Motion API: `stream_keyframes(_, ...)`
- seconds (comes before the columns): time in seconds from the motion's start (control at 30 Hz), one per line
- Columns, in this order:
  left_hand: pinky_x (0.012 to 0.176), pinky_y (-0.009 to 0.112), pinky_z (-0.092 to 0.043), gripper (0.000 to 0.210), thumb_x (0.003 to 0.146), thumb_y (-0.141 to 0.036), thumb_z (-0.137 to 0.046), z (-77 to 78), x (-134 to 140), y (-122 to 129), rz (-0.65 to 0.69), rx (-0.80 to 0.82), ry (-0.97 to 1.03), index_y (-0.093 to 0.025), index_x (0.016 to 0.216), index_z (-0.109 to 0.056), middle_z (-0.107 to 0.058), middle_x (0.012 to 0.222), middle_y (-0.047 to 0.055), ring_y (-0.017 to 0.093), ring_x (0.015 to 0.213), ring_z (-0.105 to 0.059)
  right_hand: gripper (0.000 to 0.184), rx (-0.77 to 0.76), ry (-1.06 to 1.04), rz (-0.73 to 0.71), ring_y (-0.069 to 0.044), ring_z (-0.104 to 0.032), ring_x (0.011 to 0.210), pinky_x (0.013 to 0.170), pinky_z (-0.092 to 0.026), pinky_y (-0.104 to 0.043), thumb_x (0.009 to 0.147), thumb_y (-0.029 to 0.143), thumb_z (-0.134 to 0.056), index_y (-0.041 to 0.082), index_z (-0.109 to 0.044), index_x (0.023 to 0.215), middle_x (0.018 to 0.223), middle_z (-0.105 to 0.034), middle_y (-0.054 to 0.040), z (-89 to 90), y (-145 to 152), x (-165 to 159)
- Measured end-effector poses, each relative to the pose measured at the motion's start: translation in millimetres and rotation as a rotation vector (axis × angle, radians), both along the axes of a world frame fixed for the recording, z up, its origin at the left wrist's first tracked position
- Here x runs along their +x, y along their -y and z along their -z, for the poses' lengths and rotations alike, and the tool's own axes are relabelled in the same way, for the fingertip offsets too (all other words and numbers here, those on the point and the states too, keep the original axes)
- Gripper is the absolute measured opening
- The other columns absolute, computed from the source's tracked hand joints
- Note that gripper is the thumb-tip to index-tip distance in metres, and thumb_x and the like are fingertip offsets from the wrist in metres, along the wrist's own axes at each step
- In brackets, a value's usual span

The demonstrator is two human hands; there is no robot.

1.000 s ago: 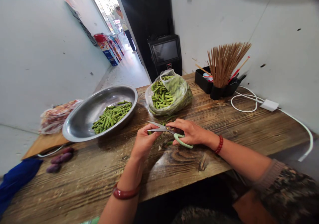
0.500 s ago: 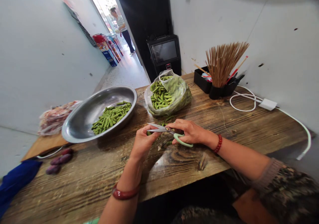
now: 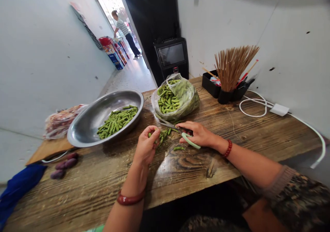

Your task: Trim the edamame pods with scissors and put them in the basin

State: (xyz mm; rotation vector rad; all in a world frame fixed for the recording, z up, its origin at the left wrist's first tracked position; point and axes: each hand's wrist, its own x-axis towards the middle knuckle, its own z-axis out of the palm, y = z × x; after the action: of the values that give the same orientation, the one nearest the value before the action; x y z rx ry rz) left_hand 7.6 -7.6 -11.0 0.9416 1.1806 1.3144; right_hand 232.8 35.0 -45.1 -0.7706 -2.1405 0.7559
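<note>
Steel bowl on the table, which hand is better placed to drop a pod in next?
Probably the left hand: it is nearer the steel bowl and seems to pinch a green pod, while the right hand holds the scissors.

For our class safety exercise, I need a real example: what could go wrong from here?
The blades of the scissors in the right hand are near the left hand, so a finger might get nicked. Their tips also look close to the plastic bag and could snag it. Loose green pods lie on the table between the hands, where a wrist might brush them aside.
</note>
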Motion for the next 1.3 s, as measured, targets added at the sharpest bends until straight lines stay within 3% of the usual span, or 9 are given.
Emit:
stream_keyframes(0.13, 0.037, 0.014, -0.019, 0.027, 0.069, -0.028, -0.077, -3.0, 0, -1, 0.034, 0.0, 0.119, -0.015, 0.076, -0.054, -0.058, 0.063, -0.003, 0.002, 0.04, -0.032, 0.059, 0.03, 0.004, -0.001, -0.014, -0.055, 0.074, 0.069, -0.049, -0.026, 0.072, 0.041, -0.076, 0.019, -0.056, 0.124, 0.09, -0.059, -0.0033, -0.5, 0, 0)
stream_keyframes(0.37, 0.037, 0.013, -0.02, 0.026, 0.069, -0.026, -0.077, -0.7, 2, 0, 0.045, 0.004, 0.118, -0.014, 0.075, -0.055, -0.064, 0.067, 0.0, 0.001, 0.04, -0.034, 0.064, 0.066, 0.08, -0.024, -0.017, -0.056, 0.082, 0.074, -0.049, -0.029, 0.073, 0.042, -0.075, 0.018, -0.052, 0.128, 0.097, -0.058, -0.0059, 0.6, 3, 0)
stream_keyframes(0.73, 0.037, 0.014, -0.02, 0.025, 0.068, -0.024, -0.077, 3.4, 8, 1, 0.112, -0.008, 0.134, -0.014, 0.077, -0.056, -0.063, 0.065, -0.001, 0.001, 0.039, -0.032, 0.069, 0.048, 0.111, -0.052, -0.018, -0.058, 0.087, 0.077, -0.049, -0.03, 0.072, 0.042, -0.076, 0.018, -0.049, 0.131, 0.104, -0.059, -0.008, -1.3, 7, -2)
stream_keyframes(1.0, 0.038, 0.014, -0.019, 0.027, 0.069, -0.027, -0.077, 0.7, 10, 3, 0.133, -0.007, 0.119, -0.014, 0.077, -0.056, -0.063, 0.066, -0.001, 0.0, 0.039, -0.032, 0.064, 0.07, 0.093, -0.053, -0.017, -0.057, 0.08, 0.071, -0.049, -0.028, 0.073, 0.044, -0.075, 0.017, -0.053, 0.127, 0.096, -0.061, -0.0065, 3.8, 5, -3)
stream_keyframes(1.3, 0.038, 0.014, -0.021, 0.028, 0.066, -0.027, -0.078, -2.6, 10, 3, 0.068, 0.0, 0.082, -0.014, 0.074, -0.055, -0.059, 0.059, -0.002, 0.001, 0.039, -0.034, 0.057, 0.058, 0.075, -0.065, -0.014, -0.058, 0.072, 0.068, -0.049, -0.026, 0.077, 0.043, -0.072, 0.016, -0.058, 0.125, 0.09, -0.064, -0.006, 6.3, 3, -1)
